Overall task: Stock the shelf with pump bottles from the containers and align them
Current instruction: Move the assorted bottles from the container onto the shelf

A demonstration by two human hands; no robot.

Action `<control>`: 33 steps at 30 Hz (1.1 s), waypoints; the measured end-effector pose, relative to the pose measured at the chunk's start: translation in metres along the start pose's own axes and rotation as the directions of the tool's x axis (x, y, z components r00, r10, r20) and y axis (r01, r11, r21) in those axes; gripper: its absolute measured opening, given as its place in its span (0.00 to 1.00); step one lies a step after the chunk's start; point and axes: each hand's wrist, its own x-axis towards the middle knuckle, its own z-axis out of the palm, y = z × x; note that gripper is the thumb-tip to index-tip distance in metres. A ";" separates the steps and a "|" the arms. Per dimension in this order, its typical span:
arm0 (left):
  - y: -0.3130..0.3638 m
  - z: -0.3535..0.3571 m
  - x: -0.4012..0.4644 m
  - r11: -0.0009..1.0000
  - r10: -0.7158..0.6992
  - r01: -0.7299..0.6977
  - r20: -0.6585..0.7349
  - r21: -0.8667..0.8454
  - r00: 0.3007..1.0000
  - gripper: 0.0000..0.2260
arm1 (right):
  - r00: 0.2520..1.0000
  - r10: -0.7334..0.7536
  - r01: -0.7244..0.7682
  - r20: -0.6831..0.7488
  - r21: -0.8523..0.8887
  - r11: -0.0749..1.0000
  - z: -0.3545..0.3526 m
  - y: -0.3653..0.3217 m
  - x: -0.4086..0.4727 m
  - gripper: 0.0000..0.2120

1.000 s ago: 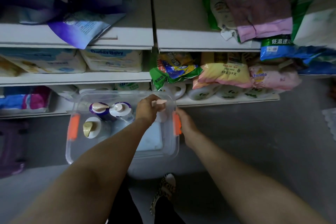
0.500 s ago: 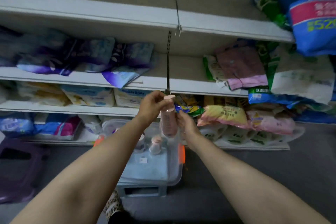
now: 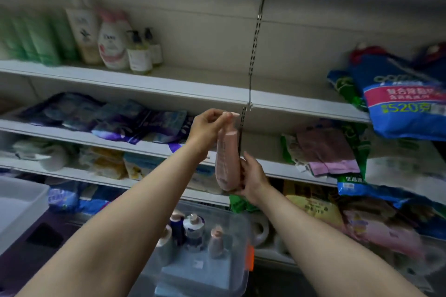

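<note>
A pink pump bottle [image 3: 226, 159] hangs upright in the air in front of the shelving. My left hand [image 3: 207, 128] pinches its pump head at the top. My right hand [image 3: 253, 176] grips the lower body of the bottle from the right. Below, a clear plastic container [image 3: 237, 229] with orange latches holds several more pump bottles [image 3: 193, 229]. Up on the left, a white shelf [image 3: 169, 84] carries a row of pump bottles [image 3: 113, 43], with bare shelf to their right.
Lower shelves are packed with soft packs and bags [image 3: 115, 120]. Blue and pink bags [image 3: 403, 101] overhang at the right. A slotted metal upright [image 3: 255, 38] runs down just behind the held bottle. A white bin [image 3: 19, 205] sits at the left.
Both hands lifted the pink bottle out of the clear container and raised it. My view tilted up, bringing the shelf with pump bottles into sight.
</note>
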 end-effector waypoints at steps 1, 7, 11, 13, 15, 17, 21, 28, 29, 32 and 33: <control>0.008 -0.001 0.001 1.000 -0.003 0.002 -0.026 -0.018 1.000 0.07 | 1.000 -0.015 0.015 0.013 0.027 1.000 0.005 -0.006 -0.004 0.27; 0.030 0.004 0.005 0.995 0.096 -0.097 -0.182 0.003 0.979 0.17 | 0.998 -0.053 0.050 0.039 0.075 0.996 0.041 -0.036 -0.007 0.36; 0.018 -0.002 0.003 0.984 0.147 -0.132 -0.132 0.116 0.980 0.34 | 0.991 -0.127 0.124 0.039 0.067 0.990 0.055 -0.053 -0.001 0.37; 0.011 -0.008 0.003 0.982 0.126 -0.109 -0.104 0.151 0.987 0.39 | 0.988 -0.152 0.151 0.021 0.047 0.987 0.061 -0.061 0.002 0.37; 0.005 -0.011 0.005 0.977 0.108 -0.088 -0.091 0.195 0.990 0.40 | 0.985 -0.174 0.174 0.002 0.020 0.985 0.068 -0.070 0.007 0.36; 0.005 -0.016 0.010 0.968 0.099 -0.073 -0.100 0.241 0.990 0.39 | 0.981 -0.194 0.195 -0.012 0.019 0.981 0.076 -0.078 0.015 0.34; 0.014 -0.041 0.032 0.986 0.083 -0.071 -0.076 0.153 0.994 0.34 | 0.971 -0.240 0.241 -0.026 0.071 0.968 0.091 -0.096 0.033 0.31; 0.031 -0.096 0.090 0.992 0.080 -0.068 -0.111 0.107 0.991 0.18 | 0.956 -0.291 0.292 -0.028 0.060 0.954 0.144 -0.132 0.062 0.31; 0.033 -0.104 0.099 0.987 0.096 -0.082 -0.101 0.139 0.990 0.17 | 0.952 -0.305 0.306 -0.035 0.061 0.950 0.152 -0.137 0.067 0.30; 0.035 -0.127 0.126 0.979 0.073 -0.062 -0.049 0.193 0.996 0.20 | 0.942 -0.335 0.335 -0.020 0.043 0.941 0.177 -0.146 0.084 0.28; 0.035 -0.134 0.134 0.976 0.068 -0.059 -0.041 0.208 0.997 0.21 | 0.940 -0.342 0.342 -0.014 0.027 0.939 0.186 -0.147 0.089 0.28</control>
